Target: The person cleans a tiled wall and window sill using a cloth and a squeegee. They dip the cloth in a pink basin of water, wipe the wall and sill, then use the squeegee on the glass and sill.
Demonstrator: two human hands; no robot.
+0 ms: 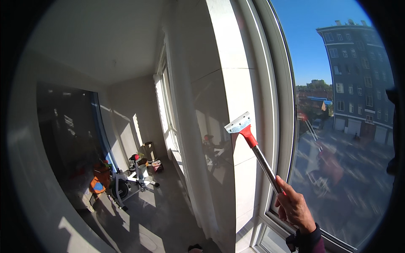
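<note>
My right hand (295, 206) is closed around the handle of a long scraper (263, 162), with the thumb lying along the shaft. The scraper has a silver metal shaft, a red neck and a wide flat metal head (238, 122). It tilts up and to the left, its head in front of the sunlit white tiled wall edge (242, 92) beside the window. I cannot tell whether the blade touches the tile. A dark band (310, 238) circles my right wrist. My left hand is out of view.
On the right is a large window pane (337, 181) with a pale frame (280, 105), faintly reflecting the scraper and hand. An exercise bike (133, 177) and an orange item (99, 177) stand far left. A small dark shape (195, 247) shows at the lower edge.
</note>
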